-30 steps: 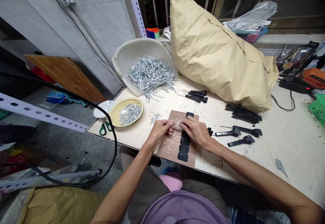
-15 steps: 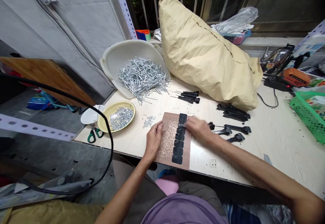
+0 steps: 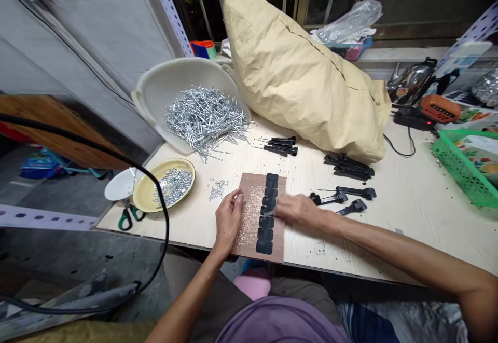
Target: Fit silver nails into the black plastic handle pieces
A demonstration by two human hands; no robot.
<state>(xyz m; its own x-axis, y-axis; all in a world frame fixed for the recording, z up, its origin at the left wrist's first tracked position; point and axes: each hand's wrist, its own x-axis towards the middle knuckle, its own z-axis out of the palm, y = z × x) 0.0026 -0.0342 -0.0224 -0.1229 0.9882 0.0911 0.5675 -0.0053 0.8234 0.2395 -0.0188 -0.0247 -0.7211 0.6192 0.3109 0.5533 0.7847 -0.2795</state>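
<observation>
- Reaching over R edge of brown board [image 3: 252, 231] to black pads [image 3: 265, 234], R hand [image 3: 295, 209] is blurred; fingers look bunched, can't tell if gripping anything.
- L hand [image 3: 229, 219] lies at board's L edge, fingers loosely together, can't tell if holding anything; prob. steadies the board.
- Pads run in one column nr board's R edge, prob. so each stays in reach.
- Board's near end comes up to surface's [image 3: 420, 218] front edge, so v. little slack that way.
- Small metal bits [image 3: 218, 189] beyond L hand, prob. kept handy; yellow dish [image 3: 140, 197] holds more.
- White basin [image 3: 155, 81] w/ metal pins [image 3: 206, 117] behind; big sack [image 3: 303, 73] limits room at back.
- Black parts [image 3: 363, 193] R of R hand; widest gap farther R, twd green basket [image 3: 459, 169].
</observation>
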